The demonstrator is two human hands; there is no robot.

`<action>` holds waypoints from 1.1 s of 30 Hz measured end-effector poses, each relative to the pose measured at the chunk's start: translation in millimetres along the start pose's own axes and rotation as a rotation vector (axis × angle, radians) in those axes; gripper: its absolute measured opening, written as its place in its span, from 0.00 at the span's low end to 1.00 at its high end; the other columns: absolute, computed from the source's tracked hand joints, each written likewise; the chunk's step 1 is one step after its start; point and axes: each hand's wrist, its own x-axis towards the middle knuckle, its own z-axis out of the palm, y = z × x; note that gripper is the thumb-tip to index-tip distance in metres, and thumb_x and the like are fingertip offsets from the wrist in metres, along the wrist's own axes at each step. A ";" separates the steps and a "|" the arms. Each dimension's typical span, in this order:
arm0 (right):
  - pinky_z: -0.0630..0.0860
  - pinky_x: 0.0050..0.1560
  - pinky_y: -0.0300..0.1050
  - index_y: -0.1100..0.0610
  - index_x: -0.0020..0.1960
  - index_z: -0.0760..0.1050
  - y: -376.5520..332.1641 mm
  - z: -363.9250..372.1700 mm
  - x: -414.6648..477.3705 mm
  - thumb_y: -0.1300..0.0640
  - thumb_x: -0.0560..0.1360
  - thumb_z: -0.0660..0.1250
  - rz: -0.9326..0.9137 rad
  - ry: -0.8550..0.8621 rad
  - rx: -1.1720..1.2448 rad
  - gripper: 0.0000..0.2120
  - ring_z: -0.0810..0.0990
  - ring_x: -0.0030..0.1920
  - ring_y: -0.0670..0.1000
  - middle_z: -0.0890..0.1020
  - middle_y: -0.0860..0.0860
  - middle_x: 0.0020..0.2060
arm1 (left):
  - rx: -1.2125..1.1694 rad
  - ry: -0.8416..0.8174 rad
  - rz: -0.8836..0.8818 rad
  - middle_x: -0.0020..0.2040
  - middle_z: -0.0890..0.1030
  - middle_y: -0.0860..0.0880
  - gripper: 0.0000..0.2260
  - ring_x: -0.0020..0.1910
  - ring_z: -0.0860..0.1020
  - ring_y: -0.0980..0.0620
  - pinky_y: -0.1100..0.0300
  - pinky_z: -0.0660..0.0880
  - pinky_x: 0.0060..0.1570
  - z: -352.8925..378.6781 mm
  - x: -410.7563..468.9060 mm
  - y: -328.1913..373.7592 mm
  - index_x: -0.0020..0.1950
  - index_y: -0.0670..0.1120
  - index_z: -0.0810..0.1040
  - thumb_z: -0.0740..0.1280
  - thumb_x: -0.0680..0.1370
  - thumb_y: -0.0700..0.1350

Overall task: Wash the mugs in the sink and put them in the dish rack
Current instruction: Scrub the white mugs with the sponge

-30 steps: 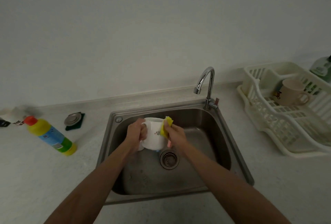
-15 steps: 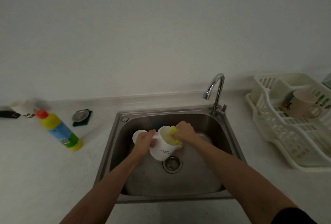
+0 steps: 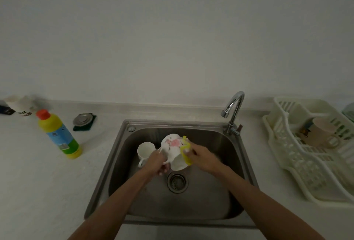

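Over the steel sink my left hand grips the handle of a white mug with a pink print, tilted with its mouth toward me. My right hand holds a yellow sponge against the mug's side. A second white mug stands upright in the sink at the left, just behind my left hand. A beige mug lies in the cream dish rack on the counter at the right.
The chrome tap rises at the sink's back right corner, and the drain lies below the hands. A yellow dish soap bottle and a metal sink plug on a dark pad sit on the left counter.
The held mug has been turned, so its pink print now faces up. The sponge has shifted along its side. The view has moved, so the second mug in the sink shows fully.
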 end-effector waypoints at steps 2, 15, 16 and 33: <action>0.56 0.71 0.36 0.56 0.75 0.61 -6.9 1.7 7.0 0.53 0.82 0.59 -0.118 -0.051 -0.234 0.23 0.62 0.71 0.43 0.64 0.46 0.71 | 0.146 -0.032 0.074 0.29 0.77 0.45 0.08 0.20 0.73 0.55 0.65 0.64 0.19 -0.4 0.1 6.9 0.41 0.43 0.70 0.55 0.78 0.35; 0.59 0.74 0.57 0.68 0.75 0.57 -14.4 28.7 28.9 0.64 0.77 0.60 -0.402 -0.003 -0.693 0.29 0.54 0.77 0.60 0.58 0.63 0.76 | 0.377 -0.040 0.183 0.32 0.76 0.38 0.12 0.20 0.72 0.51 0.64 0.66 0.17 -1.0 6.6 11.7 0.36 0.42 0.68 0.55 0.79 0.35; 0.61 0.73 0.58 0.68 0.75 0.56 -11.6 34.9 25.3 0.63 0.77 0.61 -0.372 0.003 -0.680 0.29 0.54 0.77 0.61 0.57 0.64 0.76 | 0.385 -0.037 0.156 0.33 0.77 0.37 0.09 0.21 0.72 0.50 0.64 0.66 0.17 -3.4 8.4 11.9 0.39 0.42 0.67 0.55 0.79 0.35; 0.39 0.77 0.49 0.70 0.76 0.51 -13.9 39.5 35.1 0.62 0.83 0.51 -0.290 0.022 -0.584 0.24 0.47 0.78 0.61 0.50 0.64 0.76 | 0.334 -0.091 0.147 0.32 0.75 0.39 0.08 0.22 0.71 0.51 0.64 0.67 0.18 0.9 1.6 0.0 0.46 0.37 0.73 0.54 0.77 0.35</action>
